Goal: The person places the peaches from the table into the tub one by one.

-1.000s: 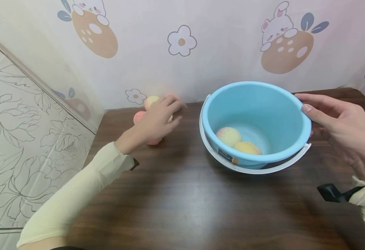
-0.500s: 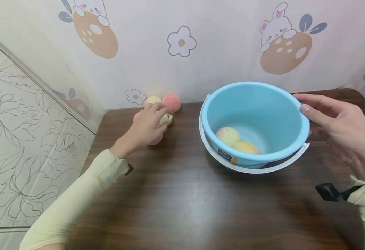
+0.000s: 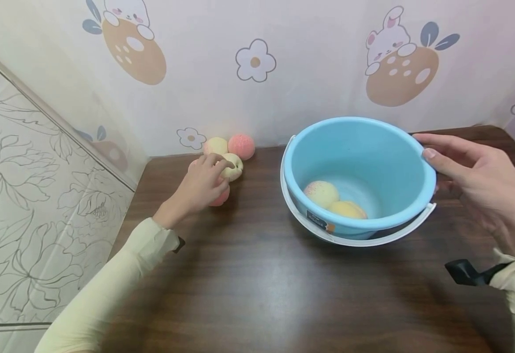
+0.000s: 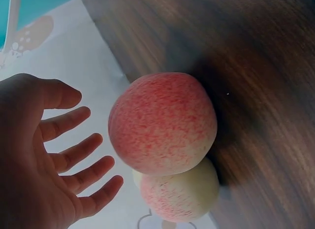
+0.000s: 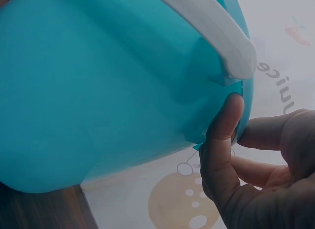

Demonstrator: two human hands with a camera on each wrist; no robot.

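Note:
Several toy-like peaches lie in a cluster on the table at the back left. Over their left side hovers my left hand [image 3: 200,184], fingers loosely bent and holding nothing; a pale peach [image 3: 232,167] shows by its fingertips. The left wrist view has a pink peach [image 4: 162,123] in front of the spread fingers, with a paler peach [image 4: 182,192] beyond. My right hand [image 3: 486,181] pinches the rim of a light blue bucket [image 3: 363,147], thumb on one side and fingers on the other. Inside the bucket rest a speckled peach [image 3: 322,194] and a yellow peach [image 3: 348,210].
The dark wooden table [image 3: 257,289] meets a patterned wall [image 3: 310,59] at its back edge. A white handle [image 3: 382,242] hangs down around the bucket's front. At the left stands a panel with flower line drawings [image 3: 19,196].
My left hand has drawn back to the left and toward me, uncovering the pink peach and pale peaches. The right hand keeps its hold on the bucket, which stays in place.

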